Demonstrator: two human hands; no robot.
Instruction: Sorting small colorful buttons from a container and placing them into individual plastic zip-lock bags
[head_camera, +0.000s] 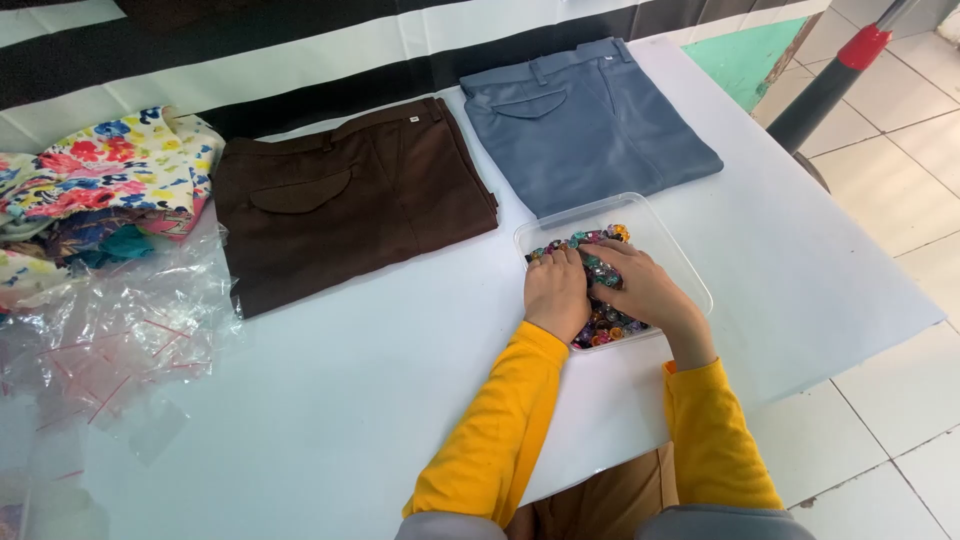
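Filling clear tray (672, 232), glittering multicoloured beads (601, 326)

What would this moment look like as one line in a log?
left hand: in clear tray, on colourful beads | right hand: same | brown trousers, grey-blue trousers: folded on white table

One head camera looks steeply down, close over the white table (350, 400).
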